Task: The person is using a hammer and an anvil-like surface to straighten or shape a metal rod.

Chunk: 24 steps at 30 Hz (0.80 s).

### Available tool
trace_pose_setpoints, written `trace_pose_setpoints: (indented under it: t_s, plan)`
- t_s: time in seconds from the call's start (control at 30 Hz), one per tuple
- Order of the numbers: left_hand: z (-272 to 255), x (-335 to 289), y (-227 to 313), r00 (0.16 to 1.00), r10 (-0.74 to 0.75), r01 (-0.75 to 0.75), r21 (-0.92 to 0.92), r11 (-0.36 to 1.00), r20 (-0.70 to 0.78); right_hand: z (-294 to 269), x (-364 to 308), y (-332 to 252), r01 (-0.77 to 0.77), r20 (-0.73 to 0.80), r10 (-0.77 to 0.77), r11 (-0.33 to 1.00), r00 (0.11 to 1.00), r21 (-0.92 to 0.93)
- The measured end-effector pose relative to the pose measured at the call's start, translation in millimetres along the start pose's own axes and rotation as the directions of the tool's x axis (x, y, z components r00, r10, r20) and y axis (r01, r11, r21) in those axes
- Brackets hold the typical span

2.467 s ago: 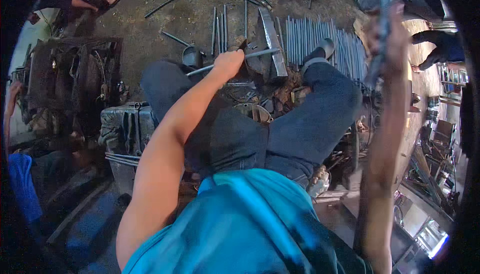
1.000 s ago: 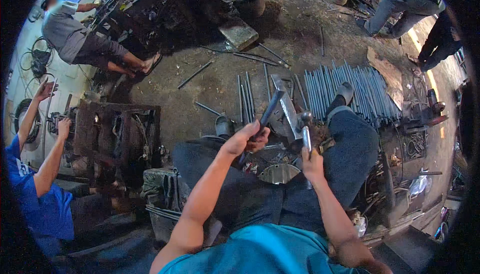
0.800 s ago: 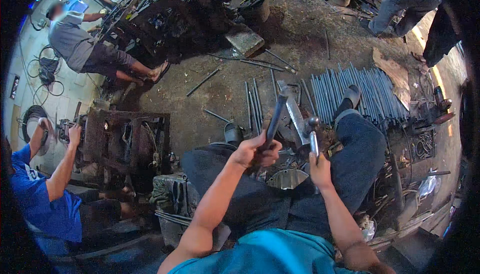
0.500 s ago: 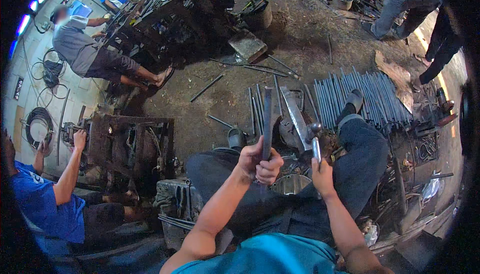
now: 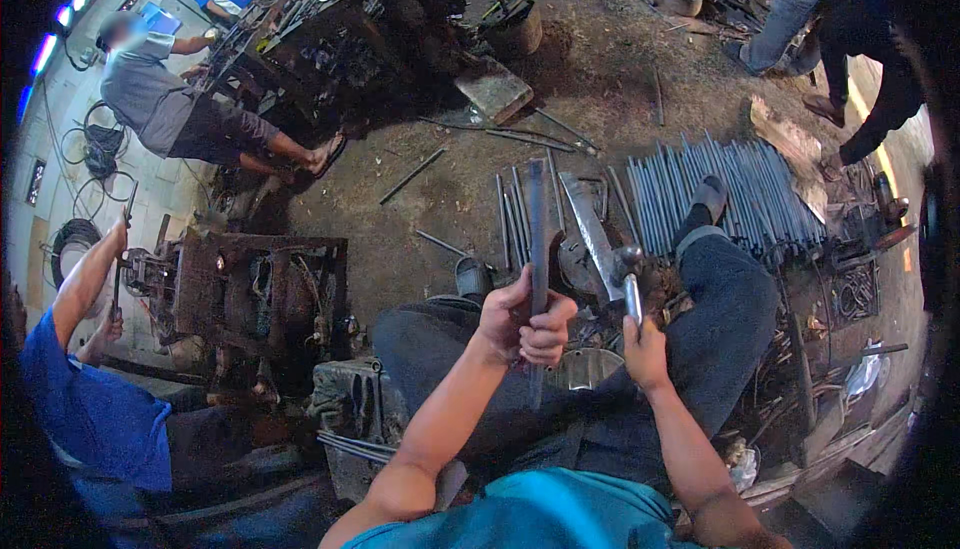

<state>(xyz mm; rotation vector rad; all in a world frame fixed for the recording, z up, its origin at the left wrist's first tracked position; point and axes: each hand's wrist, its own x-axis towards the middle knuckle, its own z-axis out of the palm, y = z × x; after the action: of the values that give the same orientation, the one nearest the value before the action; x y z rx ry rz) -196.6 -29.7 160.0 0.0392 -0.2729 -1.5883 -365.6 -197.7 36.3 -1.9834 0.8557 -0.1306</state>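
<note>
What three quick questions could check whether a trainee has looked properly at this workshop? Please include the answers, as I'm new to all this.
1. True or false: the right hand holds a hammer.

2. What does the left hand grip?
A) a red bucket
B) a metal bar
C) a woven basket

3. Fill in the gap: of the wearer's two feet, the ____ one is nearer the wide row of grey rods.

Key: 1. True. 2. B. 3. Right.
</note>
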Motion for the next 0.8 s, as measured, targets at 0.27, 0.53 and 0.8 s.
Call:
trace_pose_setpoints:
  t_s: [0.27,0.53,0.8]
  plan:
    - [15.8,6.1,4.3,0.941,0.219,-0.153,0.254,0.955,-0.257,2.5,1.2,5.1,0.021,-0.021,-0.022,1.0,1.0,-0.013]
    - [36.5,6.3,1.3,0.733,0.539,-0.329,0.478,0.815,-0.415,3.0,3.7,2.0,-0.036,0.007,0.036,0.999,0.999,0.001]
    - [43.7,6.4,6.4,0.628,0.687,-0.283,0.715,0.639,-0.366,5.8,2.1,6.2,0.023,-0.03,-0.023,1.0,0.999,0.015]
